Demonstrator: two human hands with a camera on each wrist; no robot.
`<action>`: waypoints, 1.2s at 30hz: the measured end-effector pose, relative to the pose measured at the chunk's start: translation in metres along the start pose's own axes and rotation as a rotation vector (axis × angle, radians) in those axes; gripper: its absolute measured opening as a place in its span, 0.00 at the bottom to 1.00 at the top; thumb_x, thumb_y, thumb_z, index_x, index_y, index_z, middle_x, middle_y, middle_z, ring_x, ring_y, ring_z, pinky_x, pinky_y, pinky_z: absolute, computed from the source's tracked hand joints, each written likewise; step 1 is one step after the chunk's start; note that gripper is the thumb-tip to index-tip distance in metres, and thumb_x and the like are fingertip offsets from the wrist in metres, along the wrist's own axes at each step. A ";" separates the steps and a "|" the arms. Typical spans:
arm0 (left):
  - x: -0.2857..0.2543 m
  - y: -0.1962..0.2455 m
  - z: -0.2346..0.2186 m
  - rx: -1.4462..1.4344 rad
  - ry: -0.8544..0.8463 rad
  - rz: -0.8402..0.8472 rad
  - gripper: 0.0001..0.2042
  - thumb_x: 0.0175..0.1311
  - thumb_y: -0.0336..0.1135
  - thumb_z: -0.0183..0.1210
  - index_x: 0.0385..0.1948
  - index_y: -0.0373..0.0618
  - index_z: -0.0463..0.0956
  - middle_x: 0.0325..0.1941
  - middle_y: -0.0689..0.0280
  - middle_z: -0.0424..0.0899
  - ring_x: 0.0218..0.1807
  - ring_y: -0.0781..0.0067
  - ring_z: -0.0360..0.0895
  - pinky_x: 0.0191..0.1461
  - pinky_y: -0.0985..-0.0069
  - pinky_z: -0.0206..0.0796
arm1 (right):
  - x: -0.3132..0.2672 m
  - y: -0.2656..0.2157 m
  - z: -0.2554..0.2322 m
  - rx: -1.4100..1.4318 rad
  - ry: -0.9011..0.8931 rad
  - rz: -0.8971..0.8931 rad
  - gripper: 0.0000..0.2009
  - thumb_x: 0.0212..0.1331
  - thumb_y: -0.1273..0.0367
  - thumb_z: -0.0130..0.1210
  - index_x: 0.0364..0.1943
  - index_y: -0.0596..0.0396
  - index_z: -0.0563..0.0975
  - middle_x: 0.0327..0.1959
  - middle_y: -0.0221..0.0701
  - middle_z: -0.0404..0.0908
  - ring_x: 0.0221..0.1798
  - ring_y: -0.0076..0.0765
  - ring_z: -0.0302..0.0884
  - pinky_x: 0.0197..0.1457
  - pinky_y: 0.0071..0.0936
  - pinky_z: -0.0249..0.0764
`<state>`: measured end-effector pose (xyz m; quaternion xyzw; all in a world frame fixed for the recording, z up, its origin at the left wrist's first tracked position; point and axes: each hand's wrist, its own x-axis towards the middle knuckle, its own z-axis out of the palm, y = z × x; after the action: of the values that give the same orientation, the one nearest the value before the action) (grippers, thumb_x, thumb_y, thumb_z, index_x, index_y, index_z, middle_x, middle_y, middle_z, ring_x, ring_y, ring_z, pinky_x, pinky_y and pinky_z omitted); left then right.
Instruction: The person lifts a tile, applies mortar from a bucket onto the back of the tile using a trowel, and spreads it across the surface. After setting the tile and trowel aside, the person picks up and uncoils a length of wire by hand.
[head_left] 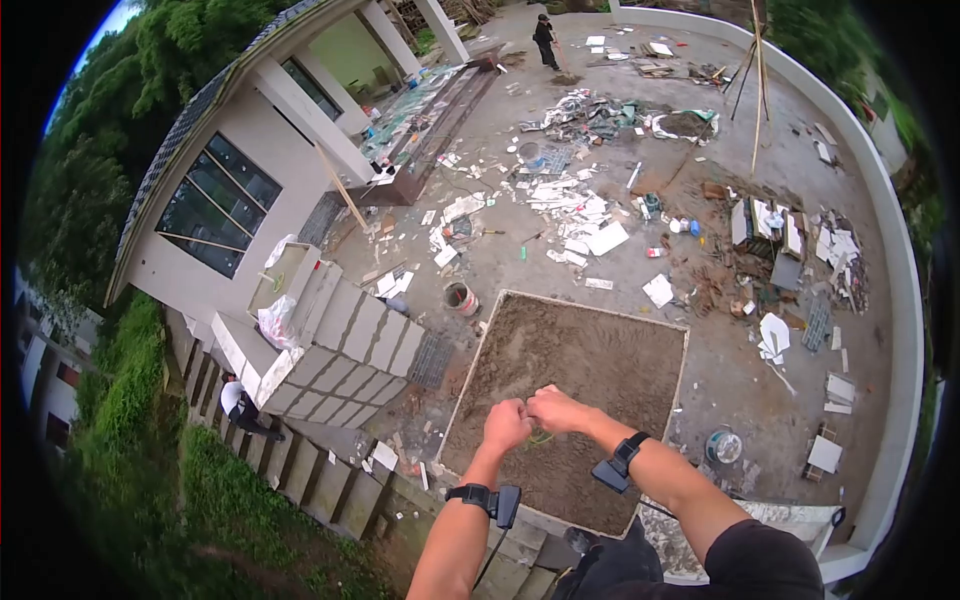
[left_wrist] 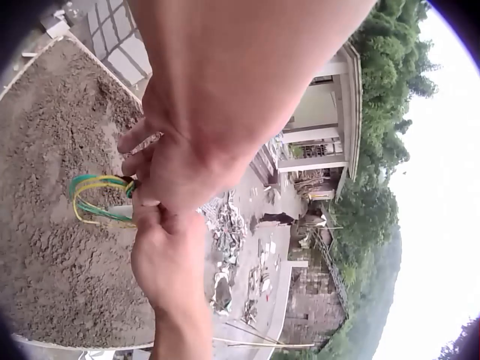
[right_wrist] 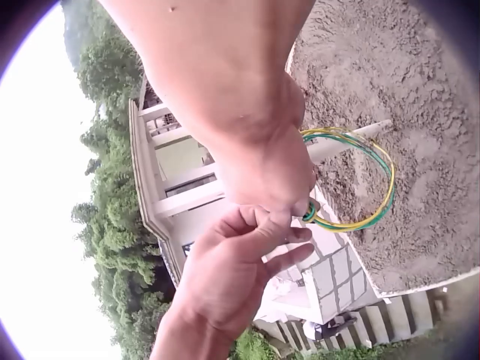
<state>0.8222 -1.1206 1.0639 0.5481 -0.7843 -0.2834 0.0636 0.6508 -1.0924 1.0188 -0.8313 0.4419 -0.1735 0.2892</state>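
A loop of green and yellow wire (right_wrist: 386, 180) hangs from the fingers above a bed of grey-brown mortar or soil (head_left: 600, 365). My left hand (head_left: 507, 424) and right hand (head_left: 556, 409) meet at the knot of the loop. In the right wrist view, the right hand (right_wrist: 266, 176) pinches the wire near its twisted end, and the left hand (right_wrist: 232, 262) touches it with thumb and forefinger together, other fingers extended. The left wrist view shows the coil (left_wrist: 94, 196) beside both hands; a pale pipe (right_wrist: 330, 148) stands behind the loop.
The raised bed has a pale rim (head_left: 585, 303). Left are a block wall (head_left: 370, 345), a bucket (head_left: 461, 298) and steps (head_left: 300, 470) with a person (head_left: 236, 402). Another person (head_left: 545, 42) stands far back. Debris (head_left: 575, 210) litters the yard; a bucket (head_left: 723, 446) is at right.
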 end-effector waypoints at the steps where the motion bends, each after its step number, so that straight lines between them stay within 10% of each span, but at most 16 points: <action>1: 0.001 0.000 0.003 0.002 -0.038 -0.034 0.12 0.47 0.36 0.70 0.23 0.38 0.78 0.25 0.52 0.83 0.32 0.50 0.83 0.40 0.59 0.74 | 0.002 0.002 0.006 -0.028 0.013 0.032 0.07 0.60 0.67 0.57 0.35 0.54 0.82 0.36 0.36 0.81 0.48 0.47 0.76 0.54 0.44 0.66; 6: -0.009 -0.011 0.010 -0.047 0.033 -0.069 0.12 0.51 0.38 0.67 0.29 0.37 0.82 0.33 0.48 0.86 0.39 0.44 0.84 0.46 0.57 0.75 | -0.001 0.003 0.014 0.093 0.145 -0.012 0.06 0.58 0.70 0.57 0.36 0.52 0.82 0.37 0.34 0.80 0.49 0.45 0.75 0.58 0.42 0.62; 9: -0.009 -0.020 0.011 -0.377 -0.285 -0.214 0.13 0.61 0.34 0.63 0.42 0.35 0.82 0.34 0.61 0.86 0.37 0.66 0.83 0.41 0.69 0.74 | -0.004 0.007 0.010 0.189 0.059 -0.001 0.08 0.59 0.68 0.58 0.39 0.53 0.82 0.40 0.37 0.80 0.50 0.46 0.74 0.62 0.42 0.61; 18: -0.022 -0.028 0.003 -1.218 -0.423 -0.655 0.07 0.71 0.31 0.57 0.41 0.39 0.83 0.32 0.64 0.84 0.31 0.73 0.80 0.34 0.72 0.76 | -0.008 0.009 -0.003 0.611 0.037 0.075 0.11 0.59 0.68 0.58 0.44 0.56 0.76 0.43 0.40 0.81 0.54 0.49 0.76 0.58 0.45 0.69; 28: -0.009 -0.003 -0.003 -0.747 -0.210 -0.562 0.02 0.59 0.23 0.65 0.32 0.38 0.83 0.26 0.65 0.84 0.21 0.76 0.78 0.21 0.77 0.68 | -0.004 0.011 0.007 0.234 0.099 -0.058 0.09 0.59 0.65 0.57 0.39 0.54 0.82 0.40 0.42 0.84 0.50 0.52 0.79 0.57 0.49 0.68; 36: -0.029 0.037 0.010 -0.140 0.351 -0.242 0.06 0.50 0.24 0.63 0.30 0.41 0.83 0.32 0.57 0.86 0.36 0.58 0.84 0.40 0.67 0.75 | 0.018 0.005 0.013 0.183 0.085 0.179 0.10 0.60 0.66 0.54 0.37 0.56 0.82 0.37 0.44 0.84 0.48 0.55 0.79 0.54 0.49 0.69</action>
<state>0.7992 -1.0821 1.0806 0.6736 -0.6680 -0.2430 0.2026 0.6646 -1.1053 1.0068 -0.7506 0.5084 -0.2216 0.3592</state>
